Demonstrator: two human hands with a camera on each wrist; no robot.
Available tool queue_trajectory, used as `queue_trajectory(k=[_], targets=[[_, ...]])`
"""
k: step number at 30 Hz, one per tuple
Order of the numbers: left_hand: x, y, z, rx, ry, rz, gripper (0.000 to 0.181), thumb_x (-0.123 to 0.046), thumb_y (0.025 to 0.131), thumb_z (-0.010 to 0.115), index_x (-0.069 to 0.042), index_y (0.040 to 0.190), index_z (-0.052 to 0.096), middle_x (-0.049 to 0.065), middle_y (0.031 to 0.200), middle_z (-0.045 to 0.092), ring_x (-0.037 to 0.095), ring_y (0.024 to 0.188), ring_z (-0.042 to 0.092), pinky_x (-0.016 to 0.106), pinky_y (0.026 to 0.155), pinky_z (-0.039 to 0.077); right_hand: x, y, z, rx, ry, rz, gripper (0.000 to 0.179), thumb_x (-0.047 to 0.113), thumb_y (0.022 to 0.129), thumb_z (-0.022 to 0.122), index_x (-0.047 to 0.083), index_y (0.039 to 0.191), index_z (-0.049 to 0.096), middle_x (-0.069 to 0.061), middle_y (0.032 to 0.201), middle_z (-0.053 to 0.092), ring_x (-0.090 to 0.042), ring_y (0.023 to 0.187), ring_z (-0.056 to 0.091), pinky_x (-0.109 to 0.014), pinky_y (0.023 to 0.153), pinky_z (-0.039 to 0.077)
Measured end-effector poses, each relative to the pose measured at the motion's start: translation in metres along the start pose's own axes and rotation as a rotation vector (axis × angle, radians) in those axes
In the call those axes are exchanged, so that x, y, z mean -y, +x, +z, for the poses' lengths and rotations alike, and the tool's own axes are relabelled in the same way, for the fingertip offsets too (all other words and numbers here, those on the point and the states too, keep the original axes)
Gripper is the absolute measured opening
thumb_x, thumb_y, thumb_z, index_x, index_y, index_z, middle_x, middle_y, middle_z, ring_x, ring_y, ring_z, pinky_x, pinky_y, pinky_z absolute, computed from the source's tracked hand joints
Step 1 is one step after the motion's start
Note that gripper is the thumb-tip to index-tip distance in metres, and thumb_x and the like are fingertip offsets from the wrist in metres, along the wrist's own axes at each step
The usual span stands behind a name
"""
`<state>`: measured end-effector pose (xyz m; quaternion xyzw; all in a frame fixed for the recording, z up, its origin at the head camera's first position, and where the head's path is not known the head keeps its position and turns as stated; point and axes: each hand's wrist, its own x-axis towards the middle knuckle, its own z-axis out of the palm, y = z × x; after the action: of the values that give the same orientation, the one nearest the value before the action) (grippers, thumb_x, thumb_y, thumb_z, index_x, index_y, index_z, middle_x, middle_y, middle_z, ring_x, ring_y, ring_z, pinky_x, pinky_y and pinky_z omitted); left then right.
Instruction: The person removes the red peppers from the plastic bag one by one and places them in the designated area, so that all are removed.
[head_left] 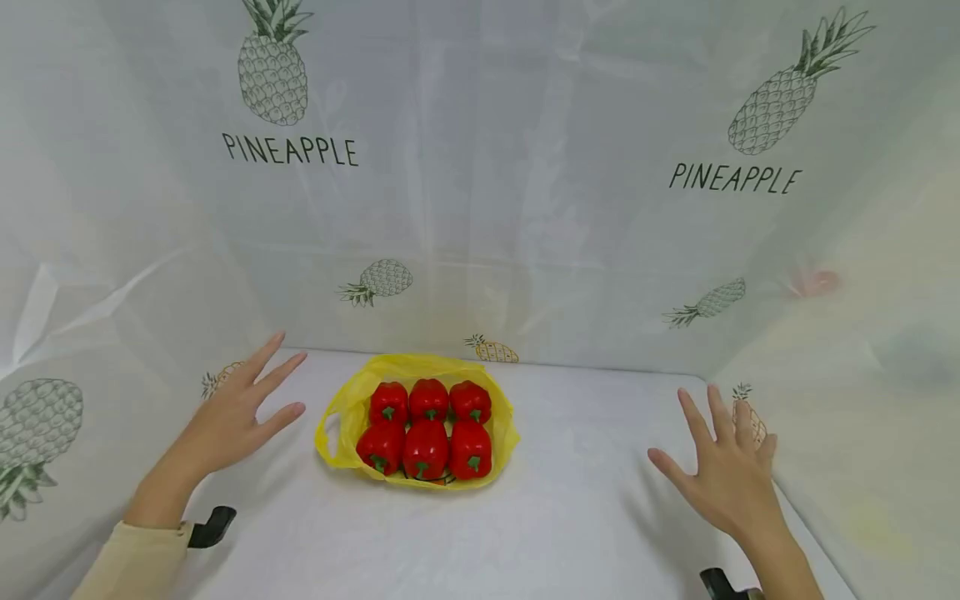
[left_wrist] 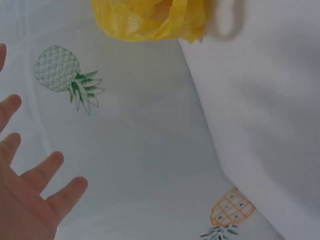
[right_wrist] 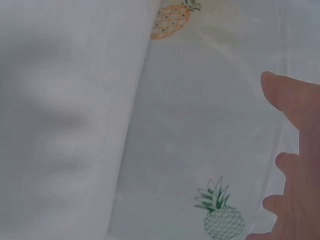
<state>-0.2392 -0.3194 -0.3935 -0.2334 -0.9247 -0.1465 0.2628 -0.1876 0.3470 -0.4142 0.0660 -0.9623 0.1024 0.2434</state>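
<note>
Several red bell peppers [head_left: 426, 450] with green stems sit in two rows inside a yellow plastic bag [head_left: 347, 417], which lies spread open on the white table. To the left of the bag, my left hand [head_left: 228, 421] is held with its fingers spread, touching nothing. My right hand [head_left: 727, 479] is raised over the right side of the table, fingers spread and holding nothing, well apart from the bag. The left wrist view shows the left hand [left_wrist: 30, 190] below the yellow bag [left_wrist: 145, 20]. Only the right hand [right_wrist: 300, 155] and the curtain and table show in the right wrist view.
A pale curtain [head_left: 480, 167] printed with pineapples hangs behind the table and along both sides. The white tabletop [head_left: 555, 517] reaches back to the curtain's lower edge. A black strap device [head_left: 213, 527] is on the left wrist, and another [head_left: 718, 583] on the right.
</note>
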Motion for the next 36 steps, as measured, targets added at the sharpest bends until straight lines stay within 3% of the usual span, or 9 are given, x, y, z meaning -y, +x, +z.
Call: queue_trajectory(k=[3,7,14,21,26,36], targets=[[-0.002,0.006,0.006,-0.005,-0.061,0.021,0.076,-0.027,0.092,0.084,-0.022,0.160,0.050,0.006,0.178,0.018,0.048,0.141,0.046,0.076,0.092,0.050,0.004,0.005,-0.001,-0.004,0.038,-0.010,0.100,0.059,0.094,0.072,0.027,0.172,0.017,-0.020,0.177,0.010,-0.062,0.157,0.004,-0.092,0.107,0.001],[-0.005,0.013,0.015,-0.021,-0.151,0.067,0.060,-0.018,0.091,0.084,-0.018,0.148,0.064,0.006,0.176,0.024,0.043,0.139,0.051,0.071,0.097,0.051,0.009,0.013,-0.002,-0.017,0.097,-0.035,0.099,0.054,0.094,0.075,0.025,0.171,0.021,-0.022,0.176,0.013,-0.064,0.153,0.015,-0.091,0.106,0.014],[-0.006,0.017,0.037,0.034,-0.302,0.056,0.038,-0.015,0.097,0.078,-0.017,0.135,0.072,0.012,0.170,0.034,0.042,0.137,0.053,0.074,0.098,0.049,0.024,0.028,-0.002,-0.028,0.234,-0.071,0.088,0.037,0.093,0.083,0.017,0.165,0.037,-0.028,0.167,0.029,-0.063,0.141,0.038,-0.086,0.090,0.040],[0.000,0.020,0.064,0.088,-0.434,0.050,0.032,-0.013,0.098,0.076,-0.013,0.130,0.074,0.015,0.167,0.037,0.046,0.140,0.050,0.078,0.102,0.044,0.054,0.045,0.003,-0.055,0.349,-0.177,0.071,0.018,0.091,0.085,0.012,0.154,0.053,-0.023,0.159,0.043,-0.046,0.133,0.055,-0.061,0.087,0.059],[0.003,0.026,0.076,0.117,-0.482,0.044,0.031,-0.011,0.098,0.076,-0.011,0.129,0.074,0.015,0.166,0.039,0.049,0.141,0.049,0.078,0.105,0.041,0.075,0.059,0.010,-0.034,0.432,-0.230,0.063,0.011,0.091,0.084,0.010,0.149,0.058,-0.018,0.157,0.047,-0.042,0.132,0.057,-0.052,0.085,0.062],[0.002,0.032,0.093,0.154,-0.538,-0.008,0.027,-0.010,0.098,0.076,-0.011,0.124,0.076,0.015,0.161,0.043,0.050,0.141,0.047,0.078,0.107,0.041,0.121,0.079,0.029,0.093,0.547,-0.287,0.056,0.011,0.093,0.083,0.013,0.145,0.062,-0.009,0.151,0.054,-0.031,0.120,0.065,-0.040,0.084,0.064]])
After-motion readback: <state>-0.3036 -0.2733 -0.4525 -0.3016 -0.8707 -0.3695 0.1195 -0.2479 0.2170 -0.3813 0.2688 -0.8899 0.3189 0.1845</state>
